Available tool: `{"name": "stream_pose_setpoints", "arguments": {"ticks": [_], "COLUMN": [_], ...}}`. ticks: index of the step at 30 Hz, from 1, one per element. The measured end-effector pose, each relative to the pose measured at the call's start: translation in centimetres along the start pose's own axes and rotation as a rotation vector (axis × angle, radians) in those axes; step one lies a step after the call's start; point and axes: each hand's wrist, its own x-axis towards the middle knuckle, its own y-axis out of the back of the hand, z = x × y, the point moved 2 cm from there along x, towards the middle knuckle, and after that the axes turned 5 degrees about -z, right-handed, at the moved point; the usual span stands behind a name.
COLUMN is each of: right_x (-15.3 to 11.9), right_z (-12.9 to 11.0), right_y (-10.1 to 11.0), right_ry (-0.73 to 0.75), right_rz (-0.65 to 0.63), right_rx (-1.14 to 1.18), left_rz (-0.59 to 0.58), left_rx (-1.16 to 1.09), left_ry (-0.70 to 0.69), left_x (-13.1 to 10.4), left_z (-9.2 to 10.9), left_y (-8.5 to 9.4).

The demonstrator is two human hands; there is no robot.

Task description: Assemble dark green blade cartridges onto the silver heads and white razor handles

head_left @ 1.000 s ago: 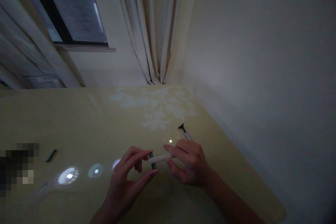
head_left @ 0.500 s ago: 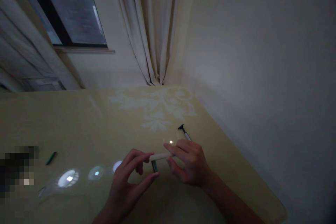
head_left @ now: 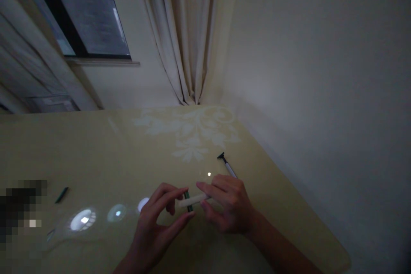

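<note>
My left hand (head_left: 162, 216) pinches a narrow dark green razor cartridge (head_left: 189, 208) upright by its ends, between thumb and fingertips. A slim pale stick (head_left: 193, 200) lies across the middle of the cartridge, its tip reaching past it to the left. The thumb and fingers of my right hand (head_left: 227, 201) are closed on the stick's other end, which they partly hide; its exact kind is unclear. Just beyond the right hand, a razor (head_left: 229, 167) with a black T-shaped head and a grey handle rests on the table, its lower end behind the knuckles.
Another small dark green piece (head_left: 62, 195) lies on the yellowish glossy table (head_left: 128, 158) to the left. Beside it, at the left edge, a dark object is pixelated. A wall (head_left: 314, 94) borders the table on the right; curtains (head_left: 183, 30) hang behind.
My right hand has moved slightly down and left, bringing the pale stick from the cartridge's upper end down across its middle. The left hand stays almost still.
</note>
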Motion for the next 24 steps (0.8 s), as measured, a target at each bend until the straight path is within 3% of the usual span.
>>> {"name": "stream_pose_setpoints", "arguments": {"ticks": [7,12,16,21,24], "right_x": [-0.03,-0.03,-0.09,-0.23,-0.2], "right_z": [0.19,0.17,0.55,0.18,0.66], "right_y": [0.34,0.29,0.34,0.13,0.53], "right_ry": [-0.02,0.065,0.006,0.086,0.043], "right_rz": [0.03,0.002,0.046,0.0,0.045], "right_rx": [-0.006,-0.014,-0.022,-0.005,-0.027], "left_rz": [0.014,0.009,0.015,0.024,0.033], "left_rx": [0.012,0.028,0.04,0.003,0.01], "left_ry": [0.008,-0.004,0.006,-0.005,0.001], "left_x": [-0.01,-0.02,0.02,0.07,0.1], "left_z": [-0.03,0.06,0.11,0.31,0.31], "left_y": [0.05,0.16,0.18,0.21,0.25]}}
